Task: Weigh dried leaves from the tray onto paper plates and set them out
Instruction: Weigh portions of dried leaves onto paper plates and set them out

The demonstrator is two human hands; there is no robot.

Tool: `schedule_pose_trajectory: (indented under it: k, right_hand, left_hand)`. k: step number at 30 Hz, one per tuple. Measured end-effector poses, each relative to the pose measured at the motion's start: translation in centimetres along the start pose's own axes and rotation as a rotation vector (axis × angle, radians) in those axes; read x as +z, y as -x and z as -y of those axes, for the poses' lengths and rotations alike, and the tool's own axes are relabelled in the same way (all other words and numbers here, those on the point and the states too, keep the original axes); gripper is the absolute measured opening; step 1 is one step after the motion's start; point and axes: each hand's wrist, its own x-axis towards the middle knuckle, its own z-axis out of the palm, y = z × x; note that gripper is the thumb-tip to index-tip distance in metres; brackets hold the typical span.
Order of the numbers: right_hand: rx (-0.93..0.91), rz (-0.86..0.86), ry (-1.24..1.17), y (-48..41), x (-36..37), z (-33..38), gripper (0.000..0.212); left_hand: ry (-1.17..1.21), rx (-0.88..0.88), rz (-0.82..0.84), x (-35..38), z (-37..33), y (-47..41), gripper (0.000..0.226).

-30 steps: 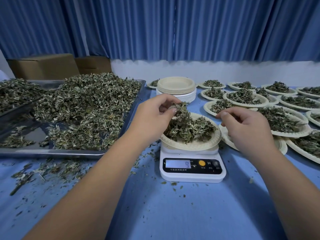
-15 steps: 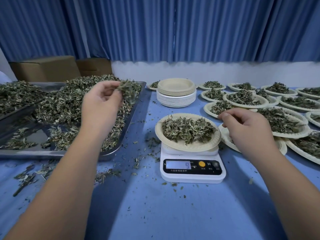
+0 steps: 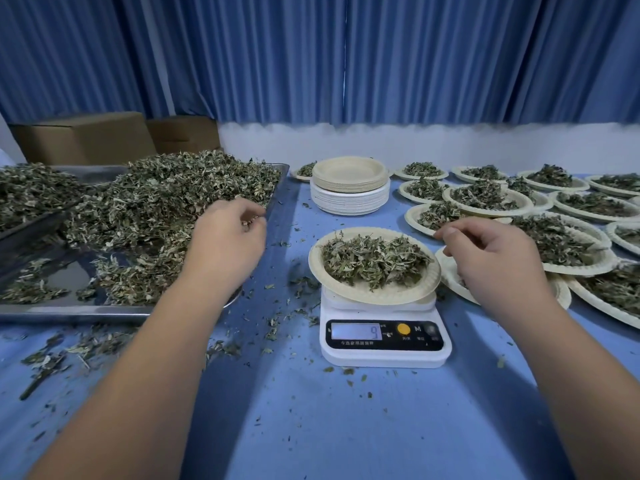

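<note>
Of the person only two arms show, bare all the way down to the fingers; the left forearm [image 3: 145, 358] and the right forearm [image 3: 571, 358] are smooth and round, and each becomes narrower toward the wrist. The left hand [image 3: 228, 237] has a broad, smooth back with soft knuckles; the right hand [image 3: 491, 258] is of the same build, and its thumb nail [image 3: 450, 232] is cut short.

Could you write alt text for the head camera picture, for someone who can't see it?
A paper plate of dried leaves sits on a small white scale on a blue table. The left hand hangs over a heaped metal tray; the right hand is beside the plate, with filled plates behind it.
</note>
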Motion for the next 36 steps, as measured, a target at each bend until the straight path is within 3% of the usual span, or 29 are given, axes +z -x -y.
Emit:
schedule_pose_trajectory:
  k: [4, 13, 24, 31, 36]
  right_hand:
    - [0.042, -0.005, 0.034, -0.2, -0.1, -0.3, 0.021]
    - [0.122, 0.018, 0.084, -0.6, -0.1, -0.7, 0.02]
    - [0.211, 0.079, 0.094, -0.9, 0.0, -1.3, 0.018]
    - [0.207, 0.1, 0.095, -0.9, 0.1, -1.0, 0.017]
    - [0.159, 0.106, 0.144, -0.9, 0.1, -0.9, 0.014]
  left_hand:
    - [0.042, 0.138, 0.014, 1.7, -1.9, 1.2, 0.017]
    - [0.052, 0.016, 0.105, 3.5, -2.3, 1.8, 0.018]
    - [0.054, 0.027, 0.165, 4.0, -2.4, 1.5, 0.018]
    - [0.206, 0.302, 0.278, 3.0, -3.0, 1.5, 0.03]
    - [0.173, 0.402, 0.44, 2.8, -3.7, 1.6, 0.03]
